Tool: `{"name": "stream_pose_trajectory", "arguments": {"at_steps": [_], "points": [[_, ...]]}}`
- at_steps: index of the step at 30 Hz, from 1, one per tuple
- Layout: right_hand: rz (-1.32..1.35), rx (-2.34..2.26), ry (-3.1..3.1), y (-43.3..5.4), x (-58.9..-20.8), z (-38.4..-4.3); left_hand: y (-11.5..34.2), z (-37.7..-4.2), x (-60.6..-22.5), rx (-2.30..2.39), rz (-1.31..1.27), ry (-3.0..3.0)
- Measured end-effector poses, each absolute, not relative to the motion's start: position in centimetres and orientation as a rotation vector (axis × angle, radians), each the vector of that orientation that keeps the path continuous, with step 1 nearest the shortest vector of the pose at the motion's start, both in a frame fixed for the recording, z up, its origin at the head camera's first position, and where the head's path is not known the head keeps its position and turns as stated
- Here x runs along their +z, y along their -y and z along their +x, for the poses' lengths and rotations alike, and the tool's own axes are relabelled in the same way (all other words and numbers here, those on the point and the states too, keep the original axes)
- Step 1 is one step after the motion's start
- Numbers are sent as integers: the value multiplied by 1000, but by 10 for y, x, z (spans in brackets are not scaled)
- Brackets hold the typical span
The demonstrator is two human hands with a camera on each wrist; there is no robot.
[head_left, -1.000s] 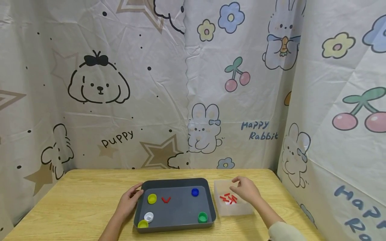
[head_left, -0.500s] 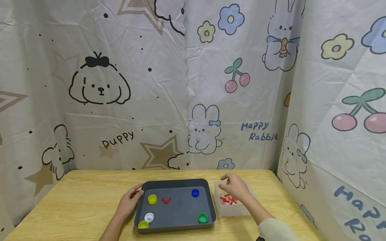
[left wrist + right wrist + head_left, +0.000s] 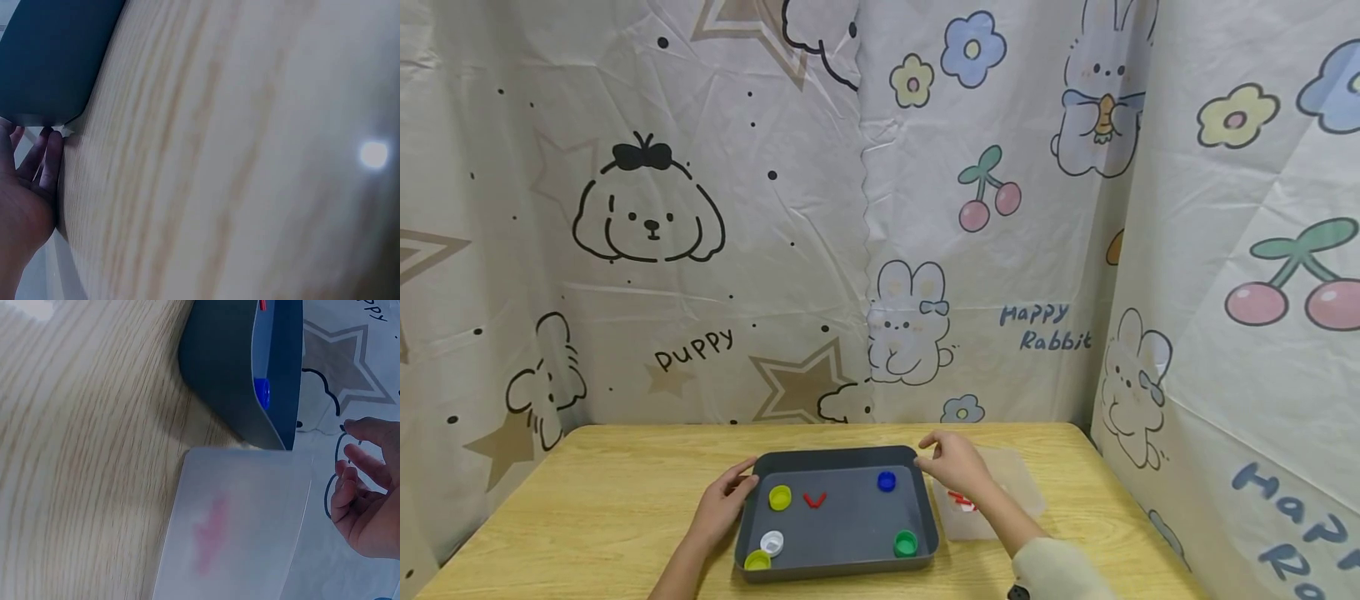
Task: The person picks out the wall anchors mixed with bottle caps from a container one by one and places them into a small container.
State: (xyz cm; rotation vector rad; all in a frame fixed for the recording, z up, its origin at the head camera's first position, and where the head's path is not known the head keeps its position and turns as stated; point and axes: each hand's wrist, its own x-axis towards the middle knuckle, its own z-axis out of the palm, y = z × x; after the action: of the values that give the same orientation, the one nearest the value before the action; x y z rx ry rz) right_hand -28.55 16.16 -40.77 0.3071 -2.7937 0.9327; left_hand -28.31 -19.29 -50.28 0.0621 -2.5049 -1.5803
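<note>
In the head view my left hand point(image 3: 718, 505) rests against the left side of a dark grey tray point(image 3: 835, 572), its fingers nearly straight; the left wrist view shows the fingertips at the tray's outer wall. My right hand point(image 3: 953, 463) hovers over the tray's far right corner, beside a translucent box point(image 3: 1019, 477) that holds short red sticks point(image 3: 961, 500), partly hidden by the arm. Its thumb and forefinger stand apart, and nothing shows between them. Two red sticks point(image 3: 815, 500) meet in a V in the tray.
Bottle caps sit in the tray: a yellow cap point(image 3: 780, 497), a white cap point(image 3: 772, 543), another yellow cap point(image 3: 757, 560), a blue cap point(image 3: 887, 481) and a green cap point(image 3: 906, 543). A printed curtain point(image 3: 805, 250) hangs behind the wooden table point(image 3: 587, 500).
My right hand has moved left from above the translucent box to the tray's far right corner. The left hand stays at the tray's side, and the caps keep their places.
</note>
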Motion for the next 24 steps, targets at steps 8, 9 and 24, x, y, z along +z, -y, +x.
{"name": "stream_pose_trajectory", "arguments": {"at_steps": [8,9,24], "points": [[376,977,2806,-142,-407,-283,193,-283,-504,-1588,59,2504],[384,979,2807,-140,-408,-283,193,-283,-504,-1593,54,2503],[492,1075,2787,-100,-421,-280,193,-283,-503,-1606,63,2502]]}}
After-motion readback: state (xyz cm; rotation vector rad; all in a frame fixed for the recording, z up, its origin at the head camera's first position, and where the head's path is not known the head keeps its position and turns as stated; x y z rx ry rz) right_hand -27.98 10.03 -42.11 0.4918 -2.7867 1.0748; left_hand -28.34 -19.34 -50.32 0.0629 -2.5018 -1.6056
